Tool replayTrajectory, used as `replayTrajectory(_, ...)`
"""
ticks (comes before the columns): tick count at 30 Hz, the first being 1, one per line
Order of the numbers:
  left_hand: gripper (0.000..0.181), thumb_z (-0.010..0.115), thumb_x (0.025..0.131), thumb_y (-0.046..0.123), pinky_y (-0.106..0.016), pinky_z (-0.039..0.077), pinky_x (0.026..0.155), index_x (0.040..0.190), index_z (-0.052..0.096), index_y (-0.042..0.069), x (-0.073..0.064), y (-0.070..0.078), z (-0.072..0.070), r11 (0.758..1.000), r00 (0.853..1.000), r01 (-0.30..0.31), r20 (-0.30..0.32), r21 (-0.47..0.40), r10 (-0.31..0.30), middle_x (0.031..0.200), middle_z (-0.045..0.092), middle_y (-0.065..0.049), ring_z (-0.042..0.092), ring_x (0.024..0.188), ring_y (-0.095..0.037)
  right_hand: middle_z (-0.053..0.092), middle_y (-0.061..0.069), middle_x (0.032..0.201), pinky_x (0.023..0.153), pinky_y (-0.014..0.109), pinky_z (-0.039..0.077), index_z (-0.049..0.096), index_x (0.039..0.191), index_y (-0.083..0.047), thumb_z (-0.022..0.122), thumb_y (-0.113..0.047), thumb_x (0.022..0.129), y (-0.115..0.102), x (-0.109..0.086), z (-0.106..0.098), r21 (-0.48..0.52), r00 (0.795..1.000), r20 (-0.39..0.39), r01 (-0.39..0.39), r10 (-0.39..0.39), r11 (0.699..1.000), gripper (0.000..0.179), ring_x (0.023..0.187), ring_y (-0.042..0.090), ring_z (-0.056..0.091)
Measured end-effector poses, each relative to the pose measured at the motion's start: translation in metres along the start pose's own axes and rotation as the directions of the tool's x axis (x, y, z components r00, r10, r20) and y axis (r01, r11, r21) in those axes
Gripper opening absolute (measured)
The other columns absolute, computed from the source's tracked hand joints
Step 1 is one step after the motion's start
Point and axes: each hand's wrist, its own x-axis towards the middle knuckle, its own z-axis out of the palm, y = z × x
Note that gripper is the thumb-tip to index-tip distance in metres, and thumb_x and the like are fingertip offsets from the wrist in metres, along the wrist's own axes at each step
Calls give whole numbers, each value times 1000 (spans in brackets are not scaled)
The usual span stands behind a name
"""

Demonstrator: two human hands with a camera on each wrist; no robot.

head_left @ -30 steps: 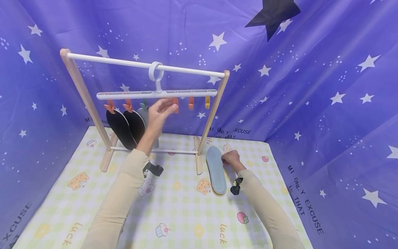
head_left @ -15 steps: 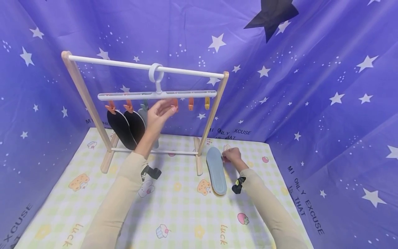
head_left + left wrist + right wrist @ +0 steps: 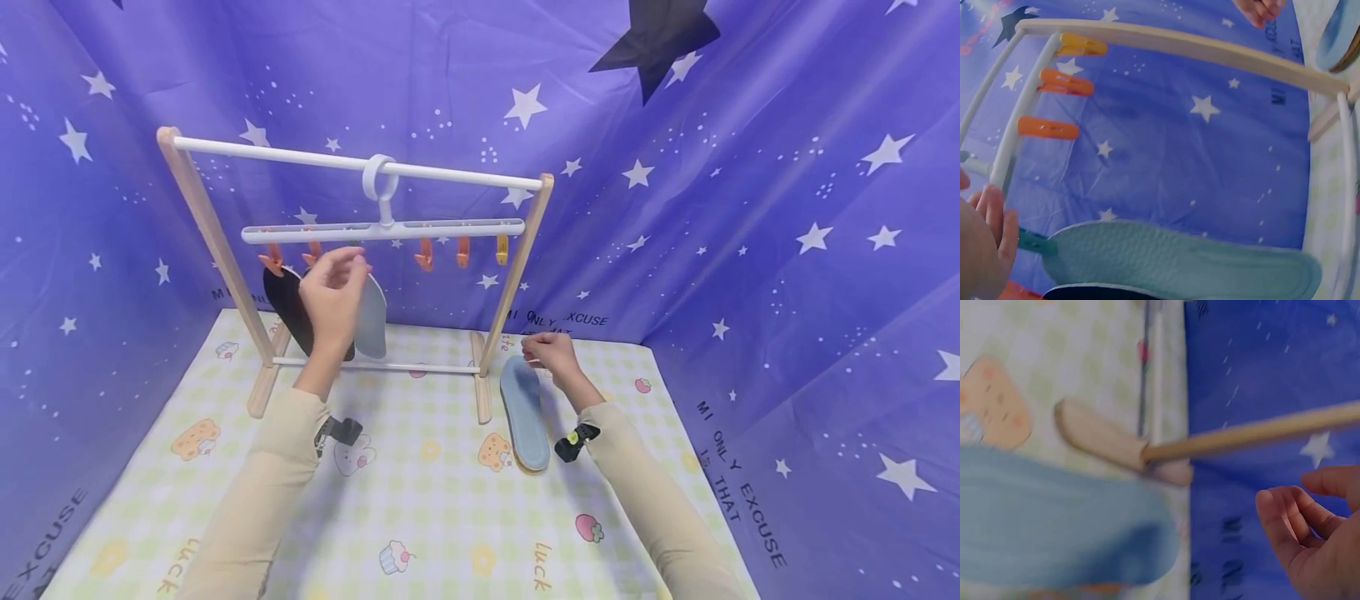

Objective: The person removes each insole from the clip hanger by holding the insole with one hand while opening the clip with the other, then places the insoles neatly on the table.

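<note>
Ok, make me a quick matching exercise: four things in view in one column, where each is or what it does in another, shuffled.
1. loose insole
2. yellow clip
3. green clip
4. white hanger

A. hangs from the top bar
B. lies on the checked cloth
C. grips a blue-grey insole
D. holds nothing

Pairs: 1-B, 2-D, 3-C, 4-A

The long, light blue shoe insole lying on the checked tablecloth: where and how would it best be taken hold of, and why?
Probably pinch the long, light blue shoe insole across both long edges near its far, rounded end, coming from above right with the right hand. It lies flat, that hand hovers nearest, and the pale wooden rack foot stands close on its left.
</note>
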Motion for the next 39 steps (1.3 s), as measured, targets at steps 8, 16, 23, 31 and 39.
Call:
replayTrajectory(8,17,67,90,3,-11,53,71,103,75,-5,1,7,-15,991,993,-5,-118,131,20,89,73,-2,64,76,1,74,11,86,72,29,64,71,111,12,67,-10,97,-39,-13,30,89,973,65,213,-220,973,27,73,12,69)
replayTrajectory(16,30,65,93,5,-18,57,92,121,71,-4,3,6,-20,980,993,115,0,164,-117,118,73,-23,65,90,4,74,12,90,81,41,64,71,110,12,70,-7,96,-73,-19,68,167,925,115,342,-363,925,24,76,10,69)
replayTrajectory(23,38,63,96,7,-30,53,106,132,65,-4,13,6,-20,955,968,221,74,195,-239,126,69,-24,67,110,-19,73,27,106,77,27,64,71,112,8,69,-9,97,-89,-18,100,145,893,146,406,-426,902,23,78,5,68)
replayTrajectory(31,36,60,98,5,-31,46,115,132,63,-7,25,2,-22,931,924,333,144,152,-354,135,64,-24,62,124,-24,73,28,109,78,27,63,71,113,9,70,-7,96,-101,-12,127,196,894,146,393,-423,898,24,97,40,71)
replayTrajectory(39,42,56,101,5,-35,39,121,140,53,-10,36,1,-29,919,879,358,275,163,-391,143,58,-26,57,130,-24,71,27,116,95,48,60,70,117,8,69,-7,96,-112,-8,148,242,900,180,350,-396,905,26,93,18,73)
